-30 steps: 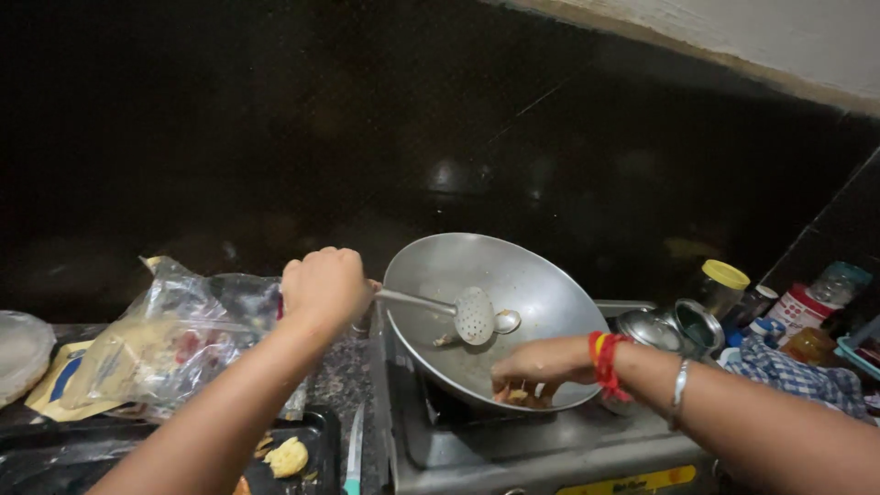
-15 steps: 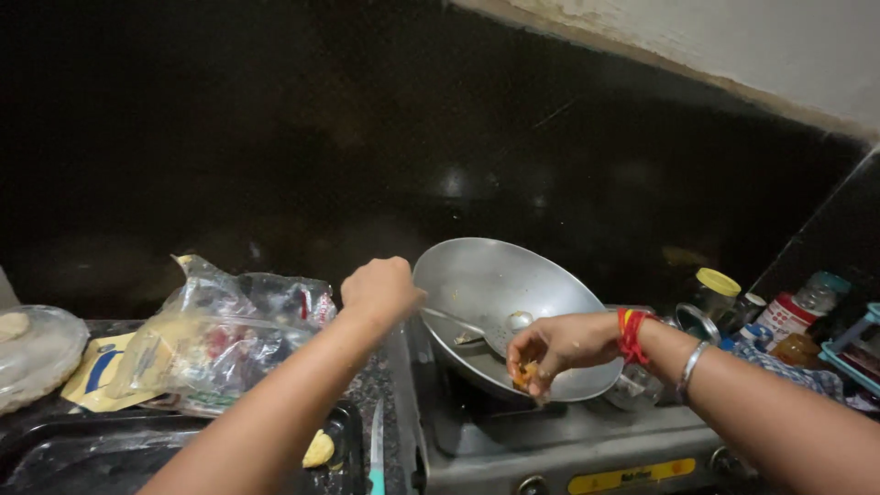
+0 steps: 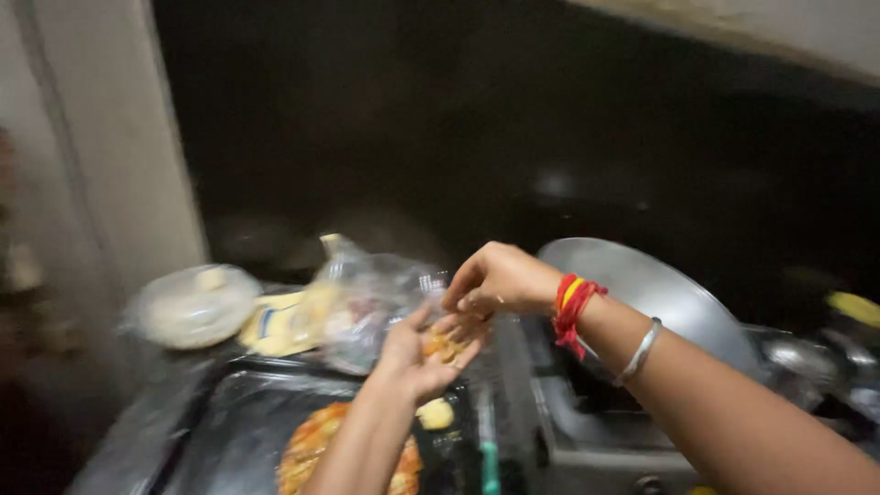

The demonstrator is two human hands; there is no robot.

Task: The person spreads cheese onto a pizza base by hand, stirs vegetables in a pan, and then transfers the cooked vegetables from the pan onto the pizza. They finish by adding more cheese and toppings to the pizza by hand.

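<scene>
My left hand (image 3: 414, 353) is palm up above a dark tray (image 3: 229, 431), with a small orange-yellow piece of food (image 3: 445, 345) lying in its palm. My right hand (image 3: 495, 280), with red and yellow threads and a bangle at the wrist, hovers just over it, fingertips touching the food. A grey metal wok (image 3: 669, 298) sits on the stove (image 3: 587, 431) to the right of both hands. On the tray lie an orange flat piece of food (image 3: 316, 449) and a pale dough ball (image 3: 435, 414). The picture is blurred.
Crumpled clear plastic bags (image 3: 367, 302) with yellow packets lie behind the hands. A white round bowl (image 3: 192, 307) stands at the left by a pale wall. Jars and metal lids (image 3: 825, 357) crowd the right edge. A teal-handled tool (image 3: 490, 458) lies beside the stove.
The view has swung left. My right hand has moved from the wok's rim leftward to meet my left hand, which has turned palm up and now holds the food.
</scene>
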